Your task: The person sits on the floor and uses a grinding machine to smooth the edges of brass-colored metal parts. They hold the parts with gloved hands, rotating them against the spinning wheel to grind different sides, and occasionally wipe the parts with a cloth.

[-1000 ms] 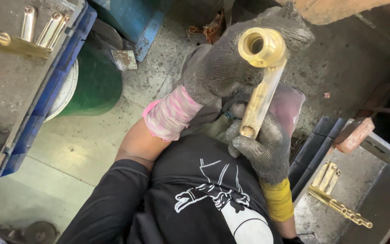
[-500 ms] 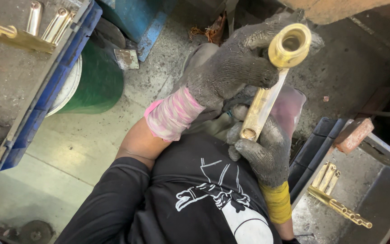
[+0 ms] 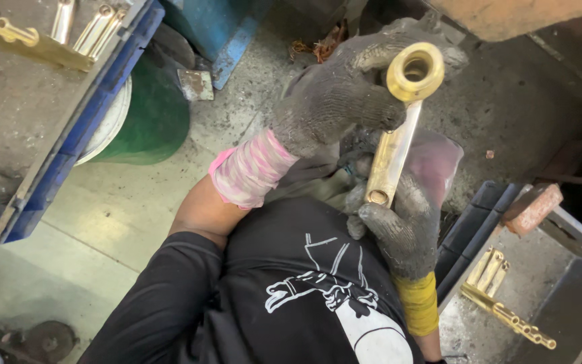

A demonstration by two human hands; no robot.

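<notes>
I hold a long brass fitting (image 3: 396, 145) with a round open collar (image 3: 415, 71) at its top end, up in front of me. My left hand (image 3: 335, 101), in a dark grey knit glove with a pink cuff, grips it just under the collar. My right hand (image 3: 399, 226), in a grey glove with a yellow cuff, holds its lower end between the fingers. The fitting stands almost upright, tilted slightly to the right. My black printed shirt (image 3: 304, 290) fills the bottom of the view.
A blue-edged metal tray (image 3: 42, 141) at the left carries several brass parts (image 3: 28, 44). A green bucket (image 3: 153, 114) stands beside it on the concrete floor. At the lower right, more brass parts (image 3: 500, 300) lie on a grey bench. A brick-coloured block (image 3: 532, 207) sits nearby.
The collar end of the brass fitting has swung to the right and slightly up, tilting the fitting more. Both hands kept their grip.
</notes>
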